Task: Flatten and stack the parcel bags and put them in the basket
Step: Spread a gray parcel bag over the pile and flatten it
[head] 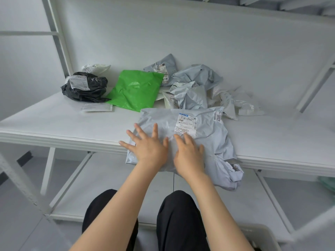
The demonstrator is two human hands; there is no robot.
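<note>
A large grey parcel bag [204, 131] with a white shipping label lies at the shelf's front edge, its near end hanging over the edge. My left hand [147, 144] presses flat on its left part with fingers spread. Beside it, my right hand [188, 153] presses flat on the bag's middle. Behind lie a green bag [135, 89], a crumpled black bag [85, 86] with a label, several crumpled grey bags [192, 84] and whitish bags [235, 104]. No basket is clearly in view.
The bags lie on a white shelf [54, 122] inside a white metal rack, with a lower shelf [108, 187] beneath. A small flat clear packet [97, 107] lies in front of the black bag. My knees in black trousers [177, 214] are below.
</note>
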